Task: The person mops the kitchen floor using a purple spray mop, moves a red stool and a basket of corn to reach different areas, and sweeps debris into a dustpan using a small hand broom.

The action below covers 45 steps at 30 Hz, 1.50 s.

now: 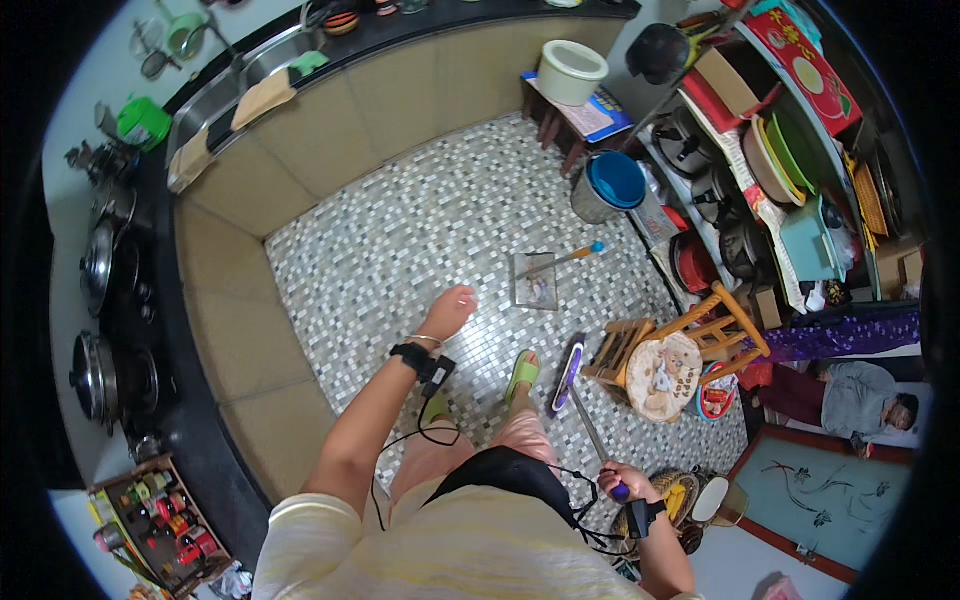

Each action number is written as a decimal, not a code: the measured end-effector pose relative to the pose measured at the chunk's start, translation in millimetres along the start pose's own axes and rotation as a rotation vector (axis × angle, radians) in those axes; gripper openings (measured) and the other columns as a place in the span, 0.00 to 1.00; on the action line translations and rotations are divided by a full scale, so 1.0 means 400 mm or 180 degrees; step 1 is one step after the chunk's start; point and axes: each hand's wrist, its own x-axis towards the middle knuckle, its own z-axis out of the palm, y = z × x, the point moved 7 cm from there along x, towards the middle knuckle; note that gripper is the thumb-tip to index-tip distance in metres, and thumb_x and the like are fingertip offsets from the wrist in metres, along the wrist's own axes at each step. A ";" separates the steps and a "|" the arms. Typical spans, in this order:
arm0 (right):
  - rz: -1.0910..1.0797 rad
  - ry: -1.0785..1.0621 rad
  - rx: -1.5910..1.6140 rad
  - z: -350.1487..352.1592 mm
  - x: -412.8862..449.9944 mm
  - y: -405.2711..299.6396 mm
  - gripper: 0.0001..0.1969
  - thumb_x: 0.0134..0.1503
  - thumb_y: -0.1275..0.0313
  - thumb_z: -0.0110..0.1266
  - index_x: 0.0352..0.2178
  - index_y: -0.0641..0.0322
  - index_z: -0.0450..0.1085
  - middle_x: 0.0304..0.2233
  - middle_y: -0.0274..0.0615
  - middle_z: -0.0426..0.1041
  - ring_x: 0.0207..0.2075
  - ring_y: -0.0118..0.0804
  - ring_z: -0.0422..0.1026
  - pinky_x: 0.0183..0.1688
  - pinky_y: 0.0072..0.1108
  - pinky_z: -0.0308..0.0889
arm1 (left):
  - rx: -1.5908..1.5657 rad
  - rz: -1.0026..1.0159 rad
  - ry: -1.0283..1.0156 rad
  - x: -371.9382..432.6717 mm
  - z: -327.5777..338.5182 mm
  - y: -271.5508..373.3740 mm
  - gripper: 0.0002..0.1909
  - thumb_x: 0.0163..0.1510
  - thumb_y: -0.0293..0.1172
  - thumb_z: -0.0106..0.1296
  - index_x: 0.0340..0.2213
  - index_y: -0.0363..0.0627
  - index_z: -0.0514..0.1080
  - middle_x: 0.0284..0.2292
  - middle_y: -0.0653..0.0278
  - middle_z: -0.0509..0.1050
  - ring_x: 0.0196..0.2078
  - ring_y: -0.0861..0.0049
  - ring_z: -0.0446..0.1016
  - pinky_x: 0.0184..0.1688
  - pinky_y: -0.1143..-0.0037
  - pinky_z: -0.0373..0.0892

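Note:
My right hand (628, 482) grips the purple end of a broom's handle (589, 426) at the lower right. The purple and white broom head (568, 377) rests on the mosaic-patterned floor (420, 225), right of my green slipper (523, 375). My left hand (448, 311) hangs over the floor with its fingers curled in, and I see nothing held in it. Ahead and to its right, apart from both hands, lies a greyish dustpan (535, 282) with some debris in it. Its stick handle (576, 253) has an orange grip and a blue tip.
A bamboo chair (724, 322) with a round cushion (664, 375) stands right of the broom. Beyond it are a bucket (596, 206), a stool (574, 135) and a loaded shelf (712, 169). A counter (217, 457) runs along the left. Another person (855, 401) is at far right.

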 end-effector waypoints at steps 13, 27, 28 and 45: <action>0.0425 -0.0429 0.0712 0.241 -0.151 -0.499 0.10 0.54 0.69 0.35 0.24 0.66 0.55 0.13 0.32 0.53 0.12 0.23 0.54 0.14 0.14 0.54 | 0.1636 0.0828 -0.0283 0.707 0.729 0.137 0.23 0.47 0.44 0.41 0.39 0.36 0.62 0.40 0.49 0.62 0.41 0.56 0.62 0.44 0.67 0.59; 0.0677 -0.0330 0.0771 0.448 -0.233 -0.598 0.11 0.52 0.70 0.37 0.17 0.60 0.53 0.13 0.30 0.54 0.13 0.21 0.57 0.16 0.12 0.56 | 0.3211 -0.2430 -0.0832 0.744 0.662 -0.113 0.14 0.47 0.35 0.38 0.28 0.43 0.71 0.33 0.57 0.70 0.35 0.67 0.71 0.30 0.70 0.68; 0.0636 -0.0326 0.0857 0.437 -0.228 -0.603 0.11 0.52 0.69 0.36 0.17 0.61 0.53 0.12 0.30 0.55 0.13 0.21 0.58 0.16 0.12 0.57 | 0.3279 -0.2189 -0.1169 0.725 0.653 -0.106 0.14 0.47 0.36 0.38 0.30 0.43 0.71 0.34 0.58 0.70 0.36 0.68 0.70 0.31 0.70 0.68; 0.0529 0.0051 -0.1936 0.579 0.229 -0.438 0.10 0.50 0.76 0.34 0.15 0.60 0.53 0.13 0.32 0.54 0.14 0.20 0.56 0.17 0.10 0.54 | 0.0421 -0.3294 0.0087 -0.238 -0.019 -0.368 0.14 0.41 0.39 0.47 0.18 0.39 0.69 0.12 0.64 0.66 0.12 0.77 0.63 0.14 0.76 0.58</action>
